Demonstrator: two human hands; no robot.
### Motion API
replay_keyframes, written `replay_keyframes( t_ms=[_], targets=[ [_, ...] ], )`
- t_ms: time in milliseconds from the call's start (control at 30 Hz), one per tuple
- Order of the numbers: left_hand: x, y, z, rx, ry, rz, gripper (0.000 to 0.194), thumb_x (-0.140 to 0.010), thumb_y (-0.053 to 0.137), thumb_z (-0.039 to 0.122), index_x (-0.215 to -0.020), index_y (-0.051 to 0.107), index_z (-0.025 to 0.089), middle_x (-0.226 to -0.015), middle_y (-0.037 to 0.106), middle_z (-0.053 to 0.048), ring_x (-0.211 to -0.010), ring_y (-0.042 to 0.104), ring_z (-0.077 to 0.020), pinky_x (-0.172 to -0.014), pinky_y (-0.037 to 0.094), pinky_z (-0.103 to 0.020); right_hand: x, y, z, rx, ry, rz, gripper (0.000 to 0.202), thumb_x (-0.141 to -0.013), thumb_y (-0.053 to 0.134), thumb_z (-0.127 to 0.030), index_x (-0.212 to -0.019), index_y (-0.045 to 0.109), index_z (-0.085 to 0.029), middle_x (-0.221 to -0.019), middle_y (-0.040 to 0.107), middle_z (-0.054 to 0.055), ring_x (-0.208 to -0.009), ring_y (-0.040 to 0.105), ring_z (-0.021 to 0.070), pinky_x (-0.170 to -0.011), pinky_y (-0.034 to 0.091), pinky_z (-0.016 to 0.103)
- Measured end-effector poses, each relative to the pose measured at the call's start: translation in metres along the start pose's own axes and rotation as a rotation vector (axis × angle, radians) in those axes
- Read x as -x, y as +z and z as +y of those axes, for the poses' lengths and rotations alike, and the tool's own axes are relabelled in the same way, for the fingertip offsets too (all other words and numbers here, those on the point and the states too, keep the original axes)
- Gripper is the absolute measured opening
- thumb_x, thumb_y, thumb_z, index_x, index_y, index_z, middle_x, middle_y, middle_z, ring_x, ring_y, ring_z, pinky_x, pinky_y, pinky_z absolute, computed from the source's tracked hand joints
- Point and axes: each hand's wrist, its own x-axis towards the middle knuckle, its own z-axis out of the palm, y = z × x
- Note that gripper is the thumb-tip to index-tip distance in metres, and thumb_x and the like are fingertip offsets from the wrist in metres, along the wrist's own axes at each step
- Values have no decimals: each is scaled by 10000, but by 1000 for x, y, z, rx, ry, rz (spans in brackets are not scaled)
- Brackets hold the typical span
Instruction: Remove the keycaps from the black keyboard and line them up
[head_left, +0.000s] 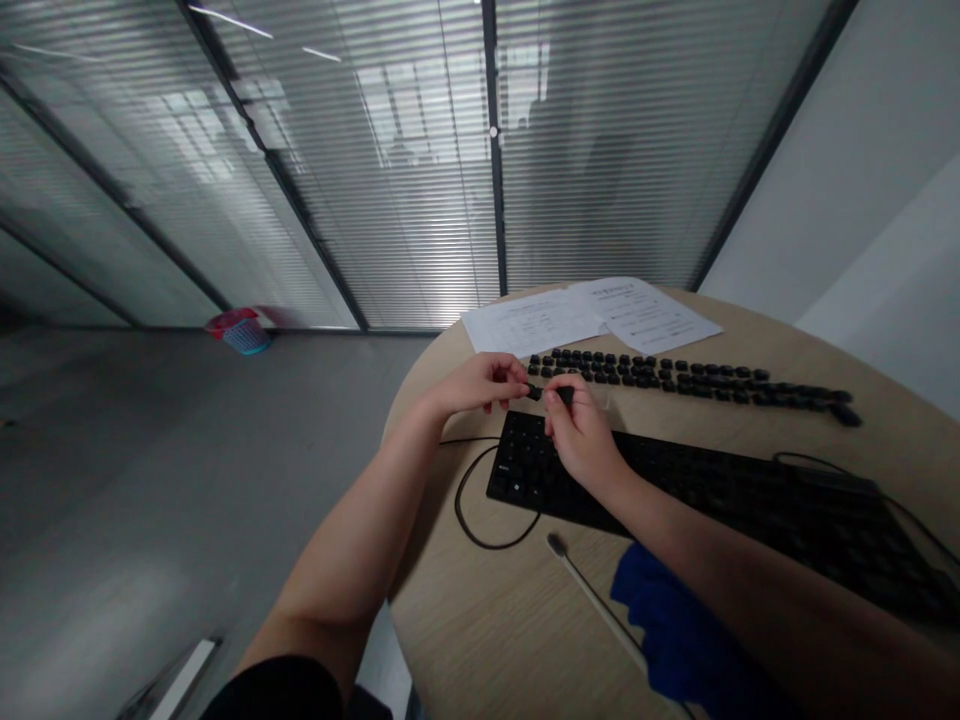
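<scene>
My left hand [486, 383] is over the far left part of the table, its fingertips pinched at a small black keycap [534, 392]. Close beside it, my right hand [576, 425] has thumb and fingers closed on another small dark piece that looks like a keycap [565, 396]. Loose black keycaps [637, 372] lie in long rows just beyond my hands. Under my right hand and forearm is a black keyboard [675, 465], partly hidden by the arm; keys still sit at its left end.
Printed sheets [540, 318] lie at the table's [465, 620] far edge. Nearer me are a thin brush-like stick [596, 600] and a blue cloth [675, 630]. The keyboard's cable [459, 500] loops on the left. A basket [244, 330] stands on the floor by the glass partition.
</scene>
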Motion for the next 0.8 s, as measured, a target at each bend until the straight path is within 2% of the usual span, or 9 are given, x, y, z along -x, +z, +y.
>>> replay_keyframes(
  t_ms=[167, 267, 333, 433, 667, 800],
  targets=[
    [-2, 8, 3, 5, 6, 45, 114, -788, 684, 213, -865, 610, 171, -763, 639, 15, -594, 594, -89, -459, 433, -174, -1, 0, -3, 81, -33, 5, 147, -1026, 475, -400, -1059, 504, -259, -735, 576, -7, -693, 596, 211, -666, 436, 335],
    [-3, 12, 4, 0, 5, 43, 118, -796, 691, 246, -841, 607, 175, -739, 609, 25, -603, 586, -96, -454, 443, -173, -2, 1, -2, 87, -39, -2, 134, -1026, 459, -383, -1053, 494, -256, -754, 586, 3, -714, 607, 218, -675, 439, 337],
    [-4, 13, 4, 3, -4, 84, 147, -801, 702, 268, -843, 591, 182, -736, 592, 31, -595, 577, -97, -440, 437, -169, -3, 1, -2, 98, -62, -6, 137, -1032, 448, -378, -1063, 494, -252, -778, 596, 11, -722, 610, 217, -680, 442, 337],
    [-5, 15, 4, 9, -21, 139, 158, -777, 701, 231, -862, 574, 190, -764, 600, 27, -589, 572, -94, -423, 425, -156, -2, 1, -3, 119, -126, -8, 139, -1034, 435, -363, -1061, 504, -245, -826, 616, 28, -732, 612, 215, -685, 446, 338],
    [-6, 19, 2, 44, -52, 159, 135, -731, 656, 186, -845, 584, 193, -722, 565, 39, -577, 538, -93, -436, 457, -167, -2, 6, -5, 198, -204, 33, 122, -1014, 451, -344, -1000, 525, -247, -938, 654, 59, -785, 621, 224, -724, 443, 350],
    [-5, 12, 1, 70, -73, 205, 108, -759, 640, 208, -839, 568, 200, -720, 551, 40, -579, 545, -96, -461, 475, -185, -4, 7, -1, 202, -150, 58, 125, -1003, 461, -355, -989, 523, -248, -832, 631, 34, -709, 614, 222, -669, 425, 342]
  ],
)
